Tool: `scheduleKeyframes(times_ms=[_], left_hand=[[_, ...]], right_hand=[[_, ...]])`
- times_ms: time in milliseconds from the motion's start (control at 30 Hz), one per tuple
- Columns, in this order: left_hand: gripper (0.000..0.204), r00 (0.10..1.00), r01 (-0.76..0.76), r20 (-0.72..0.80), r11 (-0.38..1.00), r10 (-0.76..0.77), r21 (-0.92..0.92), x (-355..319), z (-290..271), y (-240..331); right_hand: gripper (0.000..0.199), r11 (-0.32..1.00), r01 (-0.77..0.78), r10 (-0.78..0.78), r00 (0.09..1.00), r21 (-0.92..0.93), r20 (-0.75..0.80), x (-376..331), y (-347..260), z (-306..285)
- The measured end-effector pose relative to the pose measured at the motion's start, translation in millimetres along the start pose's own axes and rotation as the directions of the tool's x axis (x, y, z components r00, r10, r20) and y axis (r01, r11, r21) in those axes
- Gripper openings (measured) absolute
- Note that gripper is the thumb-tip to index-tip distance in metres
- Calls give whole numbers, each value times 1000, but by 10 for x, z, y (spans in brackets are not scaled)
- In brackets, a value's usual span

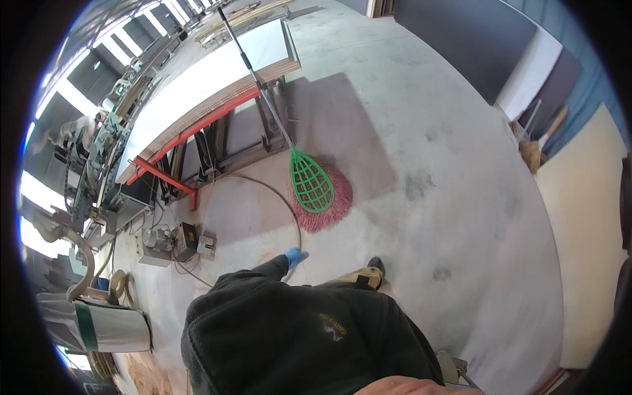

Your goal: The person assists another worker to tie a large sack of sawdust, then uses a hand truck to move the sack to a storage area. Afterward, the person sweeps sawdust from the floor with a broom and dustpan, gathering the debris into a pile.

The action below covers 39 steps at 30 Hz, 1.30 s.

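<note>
My left hand (296,257) wears a blue glove and hangs low in front of my black fleece, at the end of a dark sleeve. It is too small to tell whether its fingers are closed or hold anything. Just beyond it on the concrete floor stands a broom (311,185) with a green plastic head and red bristles. Its long dark handle leans up against a stack of pale boards (217,79) on a red steel frame. My right hand is out of sight. One dark shoe (376,264) shows to the right of the gloved hand.
A thin cable (289,204) loops over the floor between the broom and my hand. A small motor and switch box (164,242) sit at the left, with a dust extractor bag (105,326) beyond. More brooms (534,148) lean on the right wall.
</note>
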<state>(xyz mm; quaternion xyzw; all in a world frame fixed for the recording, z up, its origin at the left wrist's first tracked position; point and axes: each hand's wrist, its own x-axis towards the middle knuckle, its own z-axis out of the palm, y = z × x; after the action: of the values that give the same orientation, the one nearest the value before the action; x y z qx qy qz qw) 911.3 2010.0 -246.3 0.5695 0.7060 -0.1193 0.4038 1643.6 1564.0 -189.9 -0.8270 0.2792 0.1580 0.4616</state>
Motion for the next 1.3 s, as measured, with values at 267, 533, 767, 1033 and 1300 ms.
scheduleKeyframes(times_ms=[267, 533, 767, 1033, 1300], left_hand=[[48, 890, -456, -5, 889, 456, 54, 1807, -1509, 3075], [45, 838, -541, 40, 839, 544, -64, 3271, -2591, 4901], [42, 987, -155, 10, 966, 160, -206, 4597, -3635, 4759], [38, 994, 43, 112, 974, -18, -221, 6289, -4727, 5310], [47, 972, -233, -14, 946, 236, -227, 8300, -6696, 7576]], right_hand=[[20, 1000, 24, -24, 1000, 10, 4, -157, -1642, 2090], [20, 999, 24, -23, 999, -24, 32, -185, -3324, 4668], [21, 995, 51, -49, 999, -89, 23, -345, -4984, 6561], [22, 997, 39, -43, 997, -72, -58, -502, -6304, 8263], [20, 942, 111, -126, 992, 317, 28, -883, -7718, 10279]])
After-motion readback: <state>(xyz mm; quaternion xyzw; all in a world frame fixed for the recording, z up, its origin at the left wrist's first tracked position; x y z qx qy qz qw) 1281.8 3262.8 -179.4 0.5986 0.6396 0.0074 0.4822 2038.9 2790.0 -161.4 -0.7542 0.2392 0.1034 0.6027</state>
